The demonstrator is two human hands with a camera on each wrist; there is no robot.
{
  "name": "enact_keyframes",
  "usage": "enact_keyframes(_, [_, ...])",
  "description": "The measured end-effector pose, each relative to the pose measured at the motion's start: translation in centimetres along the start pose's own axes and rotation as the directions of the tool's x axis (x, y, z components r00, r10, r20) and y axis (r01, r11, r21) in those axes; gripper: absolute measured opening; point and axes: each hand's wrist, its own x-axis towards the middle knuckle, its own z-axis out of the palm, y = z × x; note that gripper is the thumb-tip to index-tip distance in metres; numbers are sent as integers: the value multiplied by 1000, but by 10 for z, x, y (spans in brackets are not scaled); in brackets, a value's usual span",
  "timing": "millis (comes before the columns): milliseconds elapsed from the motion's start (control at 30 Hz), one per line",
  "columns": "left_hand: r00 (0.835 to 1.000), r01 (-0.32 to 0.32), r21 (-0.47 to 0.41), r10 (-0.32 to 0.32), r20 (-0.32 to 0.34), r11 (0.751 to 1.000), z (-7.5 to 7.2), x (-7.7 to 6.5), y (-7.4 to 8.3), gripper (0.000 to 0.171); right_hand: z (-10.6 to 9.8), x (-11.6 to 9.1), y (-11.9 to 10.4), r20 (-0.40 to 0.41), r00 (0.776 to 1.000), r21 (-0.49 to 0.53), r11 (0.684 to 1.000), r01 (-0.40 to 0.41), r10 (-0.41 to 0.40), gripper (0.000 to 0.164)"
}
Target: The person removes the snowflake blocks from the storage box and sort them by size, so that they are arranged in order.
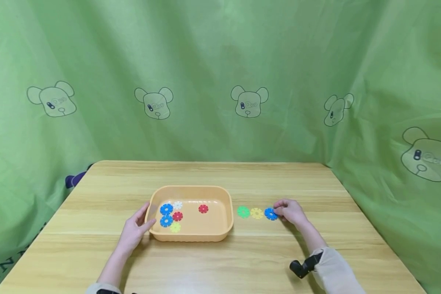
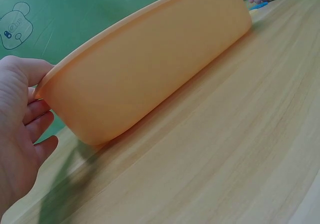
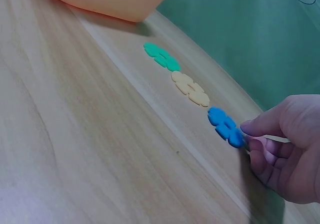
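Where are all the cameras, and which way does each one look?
Head: worn on the head, looking forward and down at the table, the tray and the green curtain; the left hand and right hand show.
Left wrist: looks along the tray's outside; the left hand shows close up, the right hand far off.
Right wrist: looks across the table at the green piece, yellow piece and blue piece; the right hand shows.
Shared: head and right wrist both see that three-piece row.

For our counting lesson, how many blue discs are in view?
3. A farther blue disc and a nearer blue disc lie in the tray at its left end; the right hand pinches a third blue disc, right of the tray. Any beneath that hand would be hidden.
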Motion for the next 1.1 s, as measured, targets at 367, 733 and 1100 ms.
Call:
enact_keyframes(367, [1000,20,12,-20,5,1000,-1,-1,-2,68,-4,-2,0,-9,1000,32,999,-15,16,26])
enact_keyframes(733, [1000,4,-9,-4,5,1000,-2,-1,1,67,-3,-2,-2,6,1000,-29,1000,9,-9,25])
enact_keyframes(1100, [1000,-4,-10,4,3,1000,-1,0,1,65,-4,-4,-14,9,999,-21,999,33,-33,31])
